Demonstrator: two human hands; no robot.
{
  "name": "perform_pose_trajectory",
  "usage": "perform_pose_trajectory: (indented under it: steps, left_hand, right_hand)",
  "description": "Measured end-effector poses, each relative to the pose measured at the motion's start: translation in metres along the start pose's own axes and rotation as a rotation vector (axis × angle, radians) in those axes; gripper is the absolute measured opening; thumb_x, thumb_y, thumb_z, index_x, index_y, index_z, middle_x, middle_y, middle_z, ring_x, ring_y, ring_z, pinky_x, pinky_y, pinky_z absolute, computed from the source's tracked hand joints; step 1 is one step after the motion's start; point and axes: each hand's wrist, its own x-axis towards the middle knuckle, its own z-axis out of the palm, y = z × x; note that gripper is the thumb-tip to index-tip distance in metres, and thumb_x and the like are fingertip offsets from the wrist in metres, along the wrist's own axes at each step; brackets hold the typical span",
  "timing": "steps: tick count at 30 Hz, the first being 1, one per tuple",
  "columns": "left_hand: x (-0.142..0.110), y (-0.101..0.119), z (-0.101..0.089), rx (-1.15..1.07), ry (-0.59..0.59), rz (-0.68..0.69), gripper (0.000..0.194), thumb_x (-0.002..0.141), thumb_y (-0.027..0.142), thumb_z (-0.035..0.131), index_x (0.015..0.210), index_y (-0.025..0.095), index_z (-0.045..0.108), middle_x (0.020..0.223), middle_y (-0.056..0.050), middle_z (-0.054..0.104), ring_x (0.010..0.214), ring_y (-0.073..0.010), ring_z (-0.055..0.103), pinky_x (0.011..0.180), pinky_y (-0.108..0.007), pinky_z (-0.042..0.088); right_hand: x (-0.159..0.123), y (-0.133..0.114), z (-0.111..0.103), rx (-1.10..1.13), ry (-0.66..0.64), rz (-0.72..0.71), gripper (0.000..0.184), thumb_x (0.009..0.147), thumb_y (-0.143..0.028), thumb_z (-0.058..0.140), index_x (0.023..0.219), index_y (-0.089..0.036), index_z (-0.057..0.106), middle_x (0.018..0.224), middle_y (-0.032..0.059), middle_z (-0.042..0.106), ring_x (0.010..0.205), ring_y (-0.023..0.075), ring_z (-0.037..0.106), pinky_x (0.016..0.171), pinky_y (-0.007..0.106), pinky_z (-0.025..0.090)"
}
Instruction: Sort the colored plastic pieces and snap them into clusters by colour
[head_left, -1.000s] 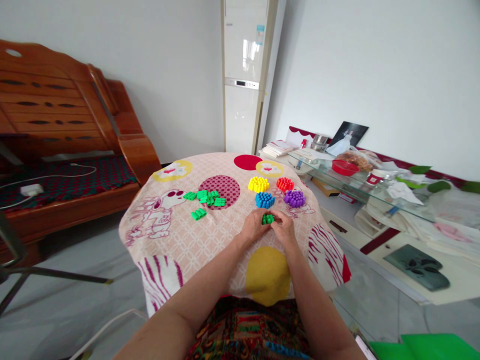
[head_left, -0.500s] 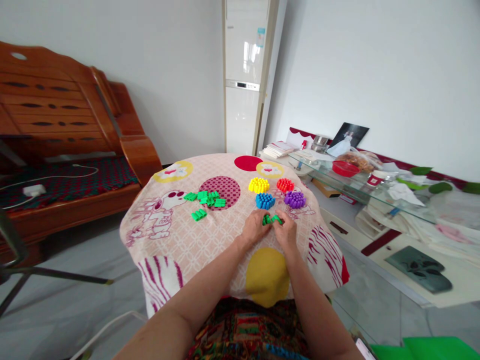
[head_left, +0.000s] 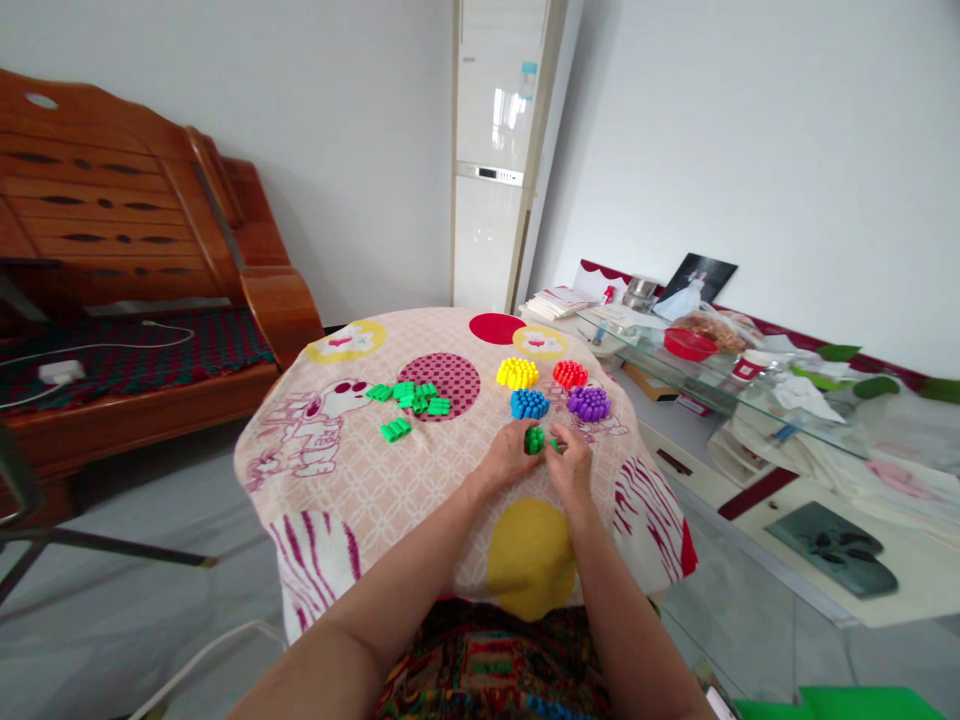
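Observation:
Both my hands are close together near the middle right of the cloth-covered table. My left hand (head_left: 512, 452) curls around a small cluster of green plastic pieces (head_left: 534, 440). My right hand (head_left: 568, 458) pinches a small green piece (head_left: 555, 445) just beside that cluster. Farther left lie several loose green pieces (head_left: 420, 398), ribbed like joined short tubes, with one piece (head_left: 396, 429) apart from them. Just beyond my hands stand a blue cluster (head_left: 529, 404), a purple cluster (head_left: 589, 403), a yellow cluster (head_left: 517, 373) and a red cluster (head_left: 570, 373).
A patterned cloth (head_left: 420, 480) covers the round table. To the right, a glass-topped stand (head_left: 630, 345) holds a red bowl (head_left: 690, 343), a paper cup (head_left: 748, 366) and papers. A wooden bench (head_left: 112, 220) is at the left; a white cabinet-like appliance (head_left: 491, 230) stands behind.
The green piece at my right hand has turned and shows less between the fingers. More of the green cluster in my left hand is visible. The view has shifted slightly.

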Motion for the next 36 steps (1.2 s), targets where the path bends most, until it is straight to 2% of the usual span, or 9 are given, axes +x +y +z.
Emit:
perform_pose_trajectory:
  steps: [5, 10, 16, 20, 23, 26, 30, 36]
  left_hand:
    - [0.000, -0.005, -0.002, -0.043, -0.057, -0.032, 0.054, 0.071, 0.018, 0.069, 0.124, 0.017, 0.060, 0.114, -0.008, 0.070, 0.095, -0.0208, 0.067, 0.088, -0.034, 0.055]
    - [0.001, -0.003, -0.004, -0.010, -0.056, -0.037, 0.047, 0.074, 0.020, 0.068, 0.120, 0.017, 0.062, 0.109, -0.008, 0.071, 0.093, -0.0206, 0.066, 0.089, -0.034, 0.053]
    - [0.001, -0.002, -0.002, 0.000, -0.041, -0.043, 0.046, 0.074, 0.023, 0.069, 0.119, 0.016, 0.063, 0.104, -0.007, 0.071, 0.089, -0.0194, 0.066, 0.086, -0.032, 0.053]
    - [0.001, -0.003, -0.002, -0.004, -0.036, -0.024, 0.043, 0.074, 0.024, 0.070, 0.116, 0.016, 0.064, 0.100, -0.006, 0.071, 0.087, -0.0188, 0.066, 0.084, -0.031, 0.053]
    - [0.001, -0.003, -0.002, -0.011, -0.033, -0.017, 0.041, 0.073, 0.024, 0.070, 0.113, 0.017, 0.064, 0.099, -0.005, 0.071, 0.087, -0.0189, 0.065, 0.083, -0.031, 0.053]
    - [0.001, -0.002, -0.003, -0.033, -0.042, -0.045, 0.041, 0.071, 0.022, 0.070, 0.112, 0.018, 0.064, 0.098, -0.004, 0.071, 0.084, -0.0178, 0.065, 0.082, -0.030, 0.053]
    - [0.001, -0.001, -0.003, -0.065, -0.058, -0.063, 0.044, 0.069, 0.018, 0.070, 0.113, 0.017, 0.063, 0.098, -0.004, 0.070, 0.082, -0.0163, 0.065, 0.080, -0.029, 0.053]
    - [0.000, 0.000, -0.004, -0.082, -0.052, -0.056, 0.042, 0.070, 0.019, 0.068, 0.112, 0.017, 0.063, 0.097, -0.004, 0.070, 0.082, -0.0166, 0.065, 0.079, -0.029, 0.053]
  right_hand:
    - [0.001, 0.005, -0.001, 0.125, 0.014, 0.089, 0.038, 0.072, -0.035, 0.060, 0.103, -0.016, 0.073, 0.095, 0.0109, 0.076, 0.078, 0.0219, 0.068, 0.072, 0.033, 0.056]
    - [-0.002, 0.006, -0.001, 0.036, 0.002, 0.026, 0.032, 0.073, -0.029, 0.058, 0.097, -0.017, 0.073, 0.096, 0.0109, 0.076, 0.081, 0.0222, 0.067, 0.076, 0.034, 0.054]
    - [-0.010, -0.001, -0.007, -0.198, 0.048, -0.066, 0.034, 0.078, -0.027, 0.057, 0.107, -0.013, 0.069, 0.101, 0.0143, 0.072, 0.093, 0.0255, 0.062, 0.084, 0.038, 0.049]
    - [-0.019, -0.012, -0.013, -0.463, -0.014, -0.093, 0.033, 0.086, -0.029, 0.056, 0.111, -0.011, 0.066, 0.097, 0.0158, 0.068, 0.092, 0.0273, 0.058, 0.083, 0.038, 0.045]
    - [-0.025, -0.018, -0.016, -0.569, -0.051, -0.119, 0.029, 0.087, -0.026, 0.056, 0.110, -0.013, 0.066, 0.094, 0.0148, 0.066, 0.091, 0.0265, 0.057, 0.080, 0.036, 0.044]
    - [-0.028, -0.019, -0.016, -0.563, -0.042, -0.152, 0.029, 0.085, -0.019, 0.054, 0.112, -0.014, 0.065, 0.093, 0.0128, 0.065, 0.090, 0.0252, 0.056, 0.081, 0.034, 0.043]
    - [-0.027, -0.015, -0.015, -0.496, -0.019, -0.159, 0.039, 0.084, -0.013, 0.048, 0.120, -0.013, 0.062, 0.099, 0.0137, 0.065, 0.093, 0.0252, 0.057, 0.083, 0.035, 0.044]
    - [-0.016, -0.006, -0.010, -0.348, -0.033, -0.151, 0.049, 0.077, -0.009, 0.046, 0.123, -0.012, 0.062, 0.103, 0.0148, 0.067, 0.098, 0.0252, 0.059, 0.087, 0.037, 0.047]
